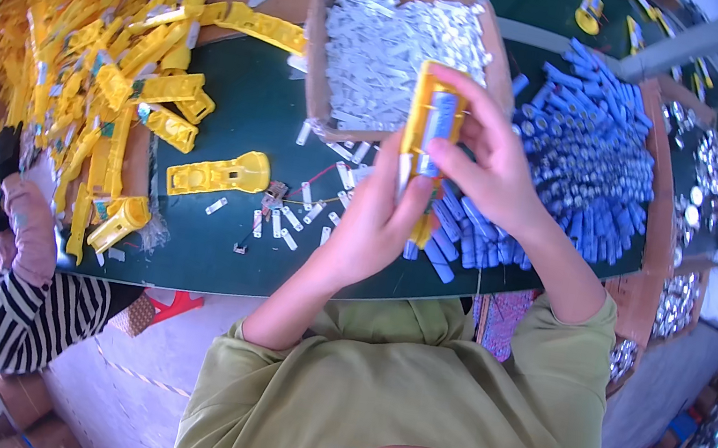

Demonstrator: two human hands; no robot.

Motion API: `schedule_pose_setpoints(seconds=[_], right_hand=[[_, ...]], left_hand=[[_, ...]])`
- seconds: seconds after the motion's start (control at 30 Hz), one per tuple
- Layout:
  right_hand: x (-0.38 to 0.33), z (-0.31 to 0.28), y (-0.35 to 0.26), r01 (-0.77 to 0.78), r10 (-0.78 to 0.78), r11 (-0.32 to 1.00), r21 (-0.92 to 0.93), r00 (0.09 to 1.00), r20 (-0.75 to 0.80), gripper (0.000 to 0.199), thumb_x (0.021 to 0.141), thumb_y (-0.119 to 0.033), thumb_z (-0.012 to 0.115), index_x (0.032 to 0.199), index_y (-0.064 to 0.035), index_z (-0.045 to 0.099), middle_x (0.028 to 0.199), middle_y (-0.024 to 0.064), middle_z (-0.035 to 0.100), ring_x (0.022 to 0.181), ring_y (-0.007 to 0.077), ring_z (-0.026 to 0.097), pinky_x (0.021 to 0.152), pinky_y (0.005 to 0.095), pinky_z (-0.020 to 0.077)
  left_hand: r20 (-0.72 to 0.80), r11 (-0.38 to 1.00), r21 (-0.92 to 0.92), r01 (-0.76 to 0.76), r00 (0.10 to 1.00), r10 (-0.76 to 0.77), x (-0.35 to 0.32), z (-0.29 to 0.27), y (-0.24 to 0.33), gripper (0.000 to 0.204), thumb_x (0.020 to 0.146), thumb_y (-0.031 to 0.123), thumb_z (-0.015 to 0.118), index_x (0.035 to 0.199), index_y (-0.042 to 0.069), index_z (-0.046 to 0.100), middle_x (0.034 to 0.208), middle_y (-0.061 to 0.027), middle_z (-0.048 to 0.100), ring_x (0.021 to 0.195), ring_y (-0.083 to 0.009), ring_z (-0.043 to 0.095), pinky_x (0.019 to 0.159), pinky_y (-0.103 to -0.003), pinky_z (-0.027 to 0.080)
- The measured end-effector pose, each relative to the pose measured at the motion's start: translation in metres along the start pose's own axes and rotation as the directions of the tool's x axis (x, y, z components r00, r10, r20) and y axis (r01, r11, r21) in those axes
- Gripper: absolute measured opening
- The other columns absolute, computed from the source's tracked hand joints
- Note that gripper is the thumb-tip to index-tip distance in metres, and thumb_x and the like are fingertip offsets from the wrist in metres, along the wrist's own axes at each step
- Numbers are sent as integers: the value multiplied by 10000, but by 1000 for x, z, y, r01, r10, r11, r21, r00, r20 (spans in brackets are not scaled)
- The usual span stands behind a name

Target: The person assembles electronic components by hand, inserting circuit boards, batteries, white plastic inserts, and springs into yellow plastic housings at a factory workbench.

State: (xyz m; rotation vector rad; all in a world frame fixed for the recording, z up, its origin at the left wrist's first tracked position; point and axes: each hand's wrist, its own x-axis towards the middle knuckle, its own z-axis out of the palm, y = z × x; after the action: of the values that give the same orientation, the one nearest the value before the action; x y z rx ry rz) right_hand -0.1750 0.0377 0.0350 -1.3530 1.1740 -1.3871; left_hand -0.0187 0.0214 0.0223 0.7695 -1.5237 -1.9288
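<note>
I hold a yellow plastic casing [424, 107] upright above the green table [247, 101]. My left hand [376, 217] grips its lower end from below. My right hand [484, 155] closes around its top and presses a blue cylindrical cell [438, 123] into the casing's open side. Just beyond my hands lies a heap of blue cells [588, 158], and behind the casing stands a cardboard box of small grey metal strips [390, 39].
A big pile of yellow casings [116, 31] covers the table's left; one casing [217, 174] lies alone near loose strips [283, 221]. Trays of silver parts [704, 177] sit at the right. A person in a striped top [23, 301] sits at lower left.
</note>
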Motion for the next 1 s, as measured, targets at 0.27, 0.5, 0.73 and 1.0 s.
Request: schedule_pose_setpoints(seconds=[0.27,0.5,0.73,1.0], right_hand=[[142,-197,22,-82,-4,943,-324,966,-257,448,844,-130,615,1269,-65,489,1057,35,580,970,108,558,850,244,444],[237,-379,190,-470,316,836,-284,834,-453,537,835,-255,643,1296,-75,436,1087,54,565,957,135,561,785,253,449],[253,-447,217,-399,206,363,-842,916,-346,623,904,-482,438,1346,-53,349,1262,211,492,1163,324,486,970,346,360],[208,-348,129,-136,-10,278,-951,989,-144,403,919,-276,494,1262,-67,456,873,153,610,782,253,595,715,343,454]], left_hand=[[-197,825,553,-116,944,264,20,-85,34,449,892,57,474,1324,-11,368,1020,-112,602,883,-143,573,736,-255,471],[-186,32,982,184,945,268,64,-182,44,344,853,113,539,1192,72,495,1013,-92,567,875,-284,592,739,-383,491],[-110,-282,944,169,970,216,100,-246,62,186,824,104,530,1008,75,531,949,-73,547,935,-255,570,743,-397,503],[223,-449,887,-113,954,200,235,-262,27,360,825,275,613,1107,73,515,1075,-89,537,1049,-271,517,884,-399,433]])
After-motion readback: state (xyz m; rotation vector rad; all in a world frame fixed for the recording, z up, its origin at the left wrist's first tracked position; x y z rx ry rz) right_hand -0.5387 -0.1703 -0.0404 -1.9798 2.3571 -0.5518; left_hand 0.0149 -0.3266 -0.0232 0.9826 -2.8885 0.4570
